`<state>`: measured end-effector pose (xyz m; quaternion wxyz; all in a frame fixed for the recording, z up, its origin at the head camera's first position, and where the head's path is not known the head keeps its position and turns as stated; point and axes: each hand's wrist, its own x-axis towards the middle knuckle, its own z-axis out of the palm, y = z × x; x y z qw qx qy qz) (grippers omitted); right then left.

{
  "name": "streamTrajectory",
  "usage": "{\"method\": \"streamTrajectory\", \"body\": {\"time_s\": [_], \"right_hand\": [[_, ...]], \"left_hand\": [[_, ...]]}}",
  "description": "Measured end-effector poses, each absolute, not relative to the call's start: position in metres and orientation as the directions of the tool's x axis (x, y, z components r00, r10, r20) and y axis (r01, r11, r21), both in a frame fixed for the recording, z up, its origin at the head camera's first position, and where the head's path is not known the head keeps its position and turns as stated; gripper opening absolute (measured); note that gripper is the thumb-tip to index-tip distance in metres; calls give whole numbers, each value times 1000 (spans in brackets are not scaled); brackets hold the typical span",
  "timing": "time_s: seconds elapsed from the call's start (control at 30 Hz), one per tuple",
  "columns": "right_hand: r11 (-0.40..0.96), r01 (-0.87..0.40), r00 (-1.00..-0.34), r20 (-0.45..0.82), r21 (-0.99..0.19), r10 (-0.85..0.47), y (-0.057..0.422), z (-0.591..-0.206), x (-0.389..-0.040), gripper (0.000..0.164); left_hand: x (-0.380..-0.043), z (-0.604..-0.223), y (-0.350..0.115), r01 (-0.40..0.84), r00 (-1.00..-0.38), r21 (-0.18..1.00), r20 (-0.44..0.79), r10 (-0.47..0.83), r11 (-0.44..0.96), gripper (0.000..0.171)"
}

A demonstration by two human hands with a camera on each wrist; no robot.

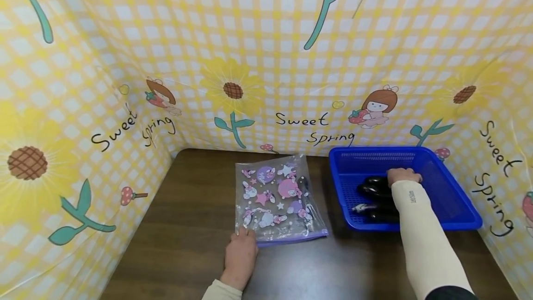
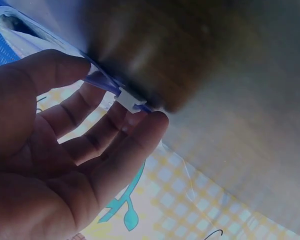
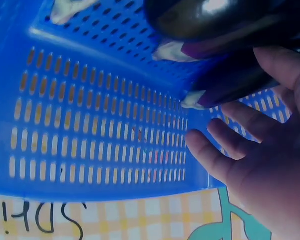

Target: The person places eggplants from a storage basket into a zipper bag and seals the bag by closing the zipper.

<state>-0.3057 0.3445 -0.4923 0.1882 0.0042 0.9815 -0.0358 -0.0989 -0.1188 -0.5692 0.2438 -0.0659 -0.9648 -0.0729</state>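
Note:
A clear zip bag (image 1: 266, 198) printed with pink and purple cartoon figures lies flat, its purple zip edge toward me. My left hand (image 1: 241, 256) pinches the near left corner of that edge. In the left wrist view, a white slider (image 2: 130, 100) sits on the zip between thumb and fingers. My right hand (image 1: 404, 176) is down inside the blue basket (image 1: 341, 189) at the dark purple eggplants (image 1: 376, 191). In the right wrist view its fingers are spread and fairly straight beside one eggplant (image 3: 235, 82), and the thumb overlaps it.
The basket has slotted walls and stands at the right of the brown wooden table (image 1: 179, 226), near the back. A yellow checked cloth (image 1: 266, 73) with sunflowers hangs behind the table and along both sides.

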Motion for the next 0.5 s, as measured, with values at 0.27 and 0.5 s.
{"method": "streamTrajectory", "body": {"time_s": [0.27,0.5], "right_hand": [[998,-45,-934,-352,-38,-55,339,-474,-301,16],[995,-90,-927,-362,-38,-98,330,-452,-301,16]], "left_hand": [[-102,-569,-117,179,-842,72,527,115,981,27],[-101,-566,-117,182,-822,62,558,117,981,27]]}}
